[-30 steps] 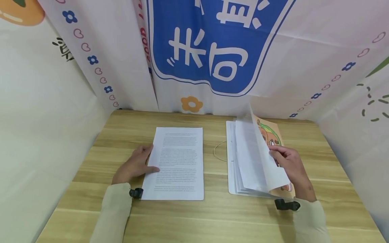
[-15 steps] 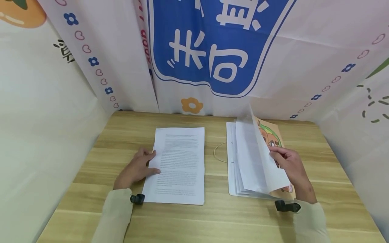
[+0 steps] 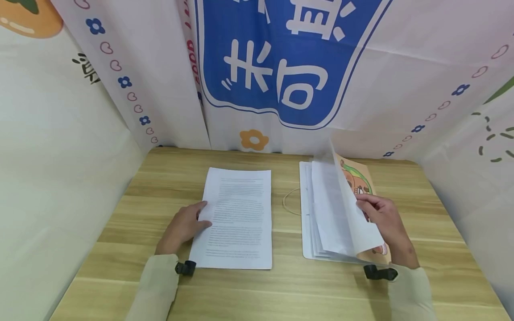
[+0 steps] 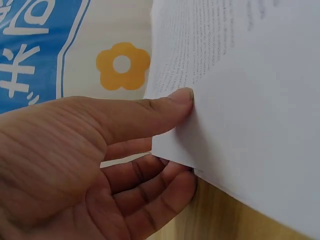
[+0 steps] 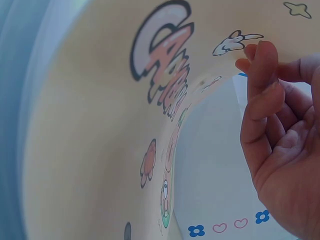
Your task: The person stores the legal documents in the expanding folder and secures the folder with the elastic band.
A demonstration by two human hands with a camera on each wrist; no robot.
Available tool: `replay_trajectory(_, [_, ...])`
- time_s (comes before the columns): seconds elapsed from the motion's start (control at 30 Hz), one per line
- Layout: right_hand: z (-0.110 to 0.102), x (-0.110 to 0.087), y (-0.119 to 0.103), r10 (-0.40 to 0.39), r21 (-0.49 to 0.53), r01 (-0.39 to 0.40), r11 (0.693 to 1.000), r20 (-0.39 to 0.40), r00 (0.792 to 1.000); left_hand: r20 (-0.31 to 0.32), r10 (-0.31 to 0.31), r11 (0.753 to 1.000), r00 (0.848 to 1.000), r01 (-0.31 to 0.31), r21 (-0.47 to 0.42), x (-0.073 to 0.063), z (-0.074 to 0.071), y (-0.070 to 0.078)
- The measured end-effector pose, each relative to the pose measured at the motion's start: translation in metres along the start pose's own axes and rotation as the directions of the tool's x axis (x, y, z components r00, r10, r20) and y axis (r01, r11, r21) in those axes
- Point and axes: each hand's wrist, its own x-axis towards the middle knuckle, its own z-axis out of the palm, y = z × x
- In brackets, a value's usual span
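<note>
A stack of white printed paper (image 3: 237,218) lies left of centre. My left hand (image 3: 185,225) pinches its left edge: in the left wrist view the thumb (image 4: 172,107) presses on the top sheet and the other fingers (image 4: 150,200) curl beneath. On the right is a folder (image 3: 305,209) with a cartoon cover (image 3: 356,178), white sheets and clear sleeves inside. My right hand (image 3: 383,218) pinches the raised cover by its edge. In the right wrist view the cover's printed side (image 5: 100,100) bends in front of the right hand (image 5: 285,130).
A thin elastic loop (image 3: 290,201) sticks out from the folder's left side onto the wooden table (image 3: 241,294). Printed cloth walls (image 3: 257,118) stand behind the table and at both sides. Bare wood separates the paper stack from the folder.
My left hand has shifted slightly right and towards me, and the paper stack has moved a little with it. My right hand and the raised cover look unchanged.
</note>
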Motion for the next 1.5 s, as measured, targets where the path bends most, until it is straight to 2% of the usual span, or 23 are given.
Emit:
replay_trajectory(0.17, [0.000,0.000,0.002,0.002,-0.008,-0.002,1.000,0.005,1.000,-0.039,0.014,0.997,0.999,-0.017,-0.081,0.003,-0.004,-0.004])
replay_trajectory(0.3, [-0.001,0.000,0.002,0.011,-0.015,-0.011,1.000,0.003,1.000,-0.093,0.044,0.986,0.995,-0.058,-0.157,0.005,-0.010,-0.005])
replay_trajectory(0.5, [0.000,0.001,0.001,0.009,-0.016,-0.009,1.000,-0.001,1.000,-0.152,0.051,0.971,0.987,-0.085,-0.226,0.004,-0.016,-0.005])
replay_trajectory(0.67, [-0.001,0.002,0.002,0.013,-0.030,-0.013,0.999,-0.004,1.000,-0.199,0.047,0.943,0.979,-0.110,-0.315,0.005,-0.020,-0.004])
replay_trajectory(0.77, [-0.001,0.002,0.003,0.018,-0.035,-0.018,0.999,-0.006,1.000,-0.199,0.033,0.910,0.979,-0.112,-0.399,0.005,-0.020,-0.004])
replay_trajectory(0.87, [-0.001,0.002,0.002,0.026,-0.035,-0.026,0.999,-0.006,1.000,-0.186,-0.002,0.888,0.982,-0.084,-0.453,0.006,-0.019,-0.006])
replay_trajectory(0.97, [-0.002,0.001,0.002,0.036,-0.036,-0.036,0.999,-0.002,0.999,-0.161,-0.019,0.868,0.987,-0.063,-0.492,0.006,-0.017,-0.008])
replay_trajectory(1.07, [-0.001,0.001,0.001,0.038,-0.035,-0.038,0.999,0.000,0.999,-0.124,-0.025,0.838,0.992,-0.047,-0.544,0.007,-0.014,-0.011])
replay_trajectory(1.1, [-0.001,0.001,0.001,0.038,-0.032,-0.038,0.999,0.000,0.999,-0.112,-0.024,0.836,0.993,-0.041,-0.547,0.007,-0.013,-0.012])
replay_trajectory(1.17, [-0.001,0.001,0.001,0.039,-0.031,-0.038,0.999,0.002,0.999,-0.087,-0.023,0.852,0.996,-0.026,-0.523,0.008,-0.010,-0.013])
replay_trajectory(1.3, [-0.001,0.001,0.000,0.045,-0.027,-0.045,0.999,0.008,0.999,-0.060,0.017,0.941,0.998,-0.036,-0.337,0.010,-0.004,-0.009])
replay_trajectory(1.33, [-0.001,0.001,0.000,0.046,-0.028,-0.046,0.999,0.008,0.999,-0.046,0.032,0.956,0.998,-0.045,-0.290,0.011,-0.004,-0.007])
replay_trajectory(1.4, [0.000,0.001,-0.001,0.047,-0.029,-0.047,0.998,0.008,0.999,-0.018,0.060,0.977,0.998,-0.062,-0.202,0.013,-0.007,-0.002])
replay_trajectory(1.5, [0.000,0.002,0.000,0.043,-0.039,-0.043,0.998,0.006,0.999,0.028,0.089,0.990,0.996,-0.086,-0.110,0.020,-0.016,0.004])
